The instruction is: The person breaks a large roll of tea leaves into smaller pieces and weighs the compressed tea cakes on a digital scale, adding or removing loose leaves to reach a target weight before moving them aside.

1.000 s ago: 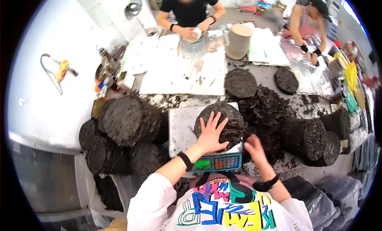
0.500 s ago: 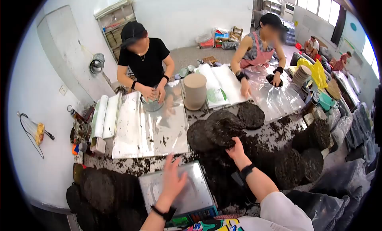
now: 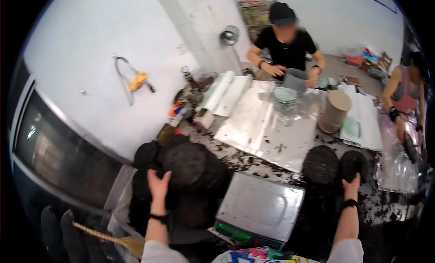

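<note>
My left hand (image 3: 159, 184) is open, thumb and fingers apart, beside a stack of dark, round, pressed cakes (image 3: 183, 163) at the left of the table. My right hand (image 3: 351, 188) grips the near edge of a dark round cake (image 3: 354, 164); its fingertips are partly hidden against the dark surface. Just left of that cake lies another round cake (image 3: 321, 164). Between my hands stands a digital scale (image 3: 260, 206) with a bare metal plate, dark crumbs on it and a lit green display.
Across the table, a co-worker (image 3: 285, 45) handles a clear cylinder (image 3: 295, 79) above plastic sheets (image 3: 267, 122). A beige cylinder (image 3: 334, 111) stands near white sheets (image 3: 362, 127). Another co-worker (image 3: 405, 91) is at the far right. A brush (image 3: 122, 242) lies low left.
My view has swung left. My left hand has moved from above the scale to the left stack. My right hand remains at a round cake. The co-worker opposite has raised the clear cylinder.
</note>
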A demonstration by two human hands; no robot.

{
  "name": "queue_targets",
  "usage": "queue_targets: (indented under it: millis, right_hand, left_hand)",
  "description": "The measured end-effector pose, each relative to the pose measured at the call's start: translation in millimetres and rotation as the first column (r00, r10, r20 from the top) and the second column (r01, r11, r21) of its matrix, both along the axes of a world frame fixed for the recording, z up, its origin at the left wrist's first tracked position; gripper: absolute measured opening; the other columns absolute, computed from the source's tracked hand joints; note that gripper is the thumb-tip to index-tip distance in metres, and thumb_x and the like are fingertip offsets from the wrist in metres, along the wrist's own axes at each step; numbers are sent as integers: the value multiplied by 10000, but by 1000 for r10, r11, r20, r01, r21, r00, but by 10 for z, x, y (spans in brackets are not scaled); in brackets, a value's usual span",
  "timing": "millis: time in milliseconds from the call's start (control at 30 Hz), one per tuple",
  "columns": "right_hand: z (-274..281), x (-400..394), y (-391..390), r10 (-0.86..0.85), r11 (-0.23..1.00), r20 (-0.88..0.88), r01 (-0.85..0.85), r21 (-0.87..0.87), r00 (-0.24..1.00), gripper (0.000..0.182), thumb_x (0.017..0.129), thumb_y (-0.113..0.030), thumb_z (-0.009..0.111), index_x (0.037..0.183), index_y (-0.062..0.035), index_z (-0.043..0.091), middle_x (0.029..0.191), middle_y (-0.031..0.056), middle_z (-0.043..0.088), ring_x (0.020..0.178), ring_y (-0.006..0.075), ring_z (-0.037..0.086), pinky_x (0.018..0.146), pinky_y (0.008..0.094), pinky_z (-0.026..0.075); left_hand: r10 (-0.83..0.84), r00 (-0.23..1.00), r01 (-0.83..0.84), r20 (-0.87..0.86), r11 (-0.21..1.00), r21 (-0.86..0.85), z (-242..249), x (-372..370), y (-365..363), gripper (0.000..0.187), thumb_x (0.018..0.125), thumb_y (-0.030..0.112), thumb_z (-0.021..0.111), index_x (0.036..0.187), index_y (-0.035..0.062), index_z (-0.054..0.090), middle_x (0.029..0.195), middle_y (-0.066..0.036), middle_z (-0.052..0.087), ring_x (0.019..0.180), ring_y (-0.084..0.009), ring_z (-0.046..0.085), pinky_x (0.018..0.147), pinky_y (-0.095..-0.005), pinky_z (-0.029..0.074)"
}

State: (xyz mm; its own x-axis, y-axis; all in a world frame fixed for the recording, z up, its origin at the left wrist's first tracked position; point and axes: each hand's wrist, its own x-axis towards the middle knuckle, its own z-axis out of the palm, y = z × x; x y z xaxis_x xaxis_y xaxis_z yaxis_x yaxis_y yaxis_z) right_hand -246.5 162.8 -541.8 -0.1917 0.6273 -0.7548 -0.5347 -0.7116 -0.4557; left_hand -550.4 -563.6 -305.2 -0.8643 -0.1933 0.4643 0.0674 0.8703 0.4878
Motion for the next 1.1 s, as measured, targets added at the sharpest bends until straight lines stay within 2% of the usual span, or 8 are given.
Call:
queue_targets:
  millis: [167, 233, 333, 400, 533, 633, 967, 1100]
  right_hand:
    - [1218, 608, -1486, 410, 818, -96, -319, 479, 907, 555, 911, -264, 549, 1385, -60, 345, 1385, 117, 388, 1275, 261, 387, 1008, 384, 347]
    - [1764, 1046, -2122, 454, 421, 501, -673, 608, 737, 357, 890, -151, 556, 1225, -39, 501, 1188, 109, 536, 1153, 254, 491, 934, 343, 398]
    - [2264, 1844, -2458, -331, -22, 874, -929, 369, 355, 263, 728, 35, 581, 986, -2, 548, 1051, 113, 555, 1001, 246, 537, 887, 351, 421]
    - [2119, 2650, -2194, -216, 319, 909, -854, 410, 356, 250, 905, -109, 530, 1144, -36, 531, 1132, 130, 540, 1059, 303, 521, 918, 384, 418]
    - [1034, 4194, -1470, -341, 871, 711, -491, -7, -615, 681, 901, -454, 530, 1388, -23, 329, 1383, 161, 388, 1262, 314, 392, 1014, 426, 379]
    - [966, 4120, -1801, -245, 819, 939, -468, 334, 241, 879, 805, -563, 609, 1391, 17, 306, 1438, 198, 305, 1291, 334, 351, 1040, 409, 333]
    - [1683, 3560, -2103, -201, 883, 775, -454, -122, -599, 658, 700, -573, 688, 958, 29, 622, 1045, 243, 589, 999, 401, 558, 838, 443, 475]
    - [1962, 3572, -2131, -106, 867, 875, -474, -150, -472, 812, 629, -545, 760, 1128, 34, 485, 1121, 230, 545, 1073, 354, 534, 874, 389, 476]
  left_hand:
    - [-346, 817, -7, 462, 795, 607, -21, -274, 275, 673, 736, 235, 764, 1245, -74, 450, 1210, -184, 547, 1061, -306, 559, 882, -382, 456]
    - [-247, 870, 18, 427, 881, 473, -49, -330, 251, 718, 760, 258, 742, 1292, -74, 394, 1278, -204, 490, 1128, -331, 517, 933, -400, 433]
    - [-134, 926, 46, 353, 968, 248, -354, -453, 32, 792, 787, 303, 717, 1355, -64, 304, 1371, -229, 377, 1226, -355, 426, 999, -423, 389]
    - [-76, 946, 30, 316, 988, 149, -100, -246, 226, 841, 798, 337, 704, 1384, -58, 248, 1418, -245, 295, 1277, -367, 361, 1034, -435, 357]
    - [-336, 913, -4, 230, 557, 831, -9, -249, 237, 825, 798, 247, 718, 1403, -27, 229, 1420, -201, 291, 1268, -326, 372, 1003, -431, 391]
    - [-479, 829, -220, 290, 196, 955, -18, -417, 112, 594, 791, 121, 703, 1295, -10, 417, 1257, -148, 508, 1114, -307, 513, 915, -425, 446]
    - [-950, 282, -142, 136, 99, 985, -850, 639, 1392, 512, 821, 66, 646, 1290, 21, 446, 1243, -122, 530, 1106, -279, 528, 921, -415, 451]
    - [-934, 191, -17, 301, 303, 953, -1150, 1250, 1943, 659, 819, 85, 665, 1383, 42, 328, 1325, -121, 452, 1200, -272, 453, 965, -418, 403]
